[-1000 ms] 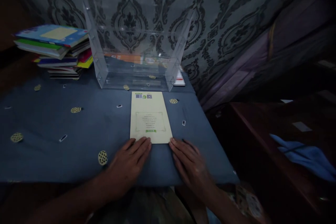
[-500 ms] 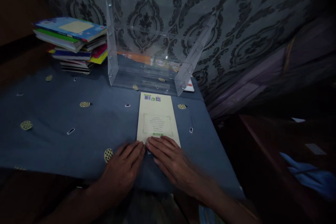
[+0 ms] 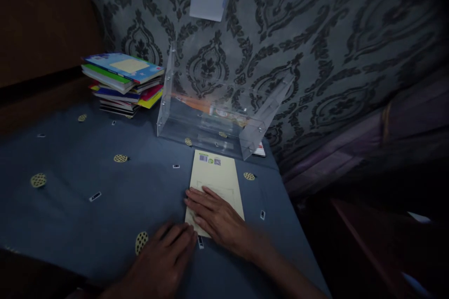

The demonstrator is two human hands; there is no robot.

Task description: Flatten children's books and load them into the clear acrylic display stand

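Observation:
A pale yellow book [image 3: 228, 177] lies flat on the blue patterned tablecloth, its back cover with a barcode and a QR code facing up. Across its lower half rests my right hand [image 3: 219, 217], palm down with the fingers stretched out, covering much of the printed text. My left hand [image 3: 171, 247] lies on the cloth at the book's near left corner. Its fingers are extended and slightly bent, and the fingertips touch or nearly touch that corner. Neither hand is wrapped round anything.
Beyond the book stands a clear acrylic rack [image 3: 203, 142] with an orange item behind its base. A stack of books [image 3: 122, 84] sits at the back left of the table [image 3: 84, 233]. A patterned curtain [image 3: 322, 56] hangs behind, and a white card [image 3: 208, 3] shows against it.
My right hand has slid up from the book's near edge onto its cover. My left hand stays by the corner. The view has tilted upward, bringing the white card into sight.

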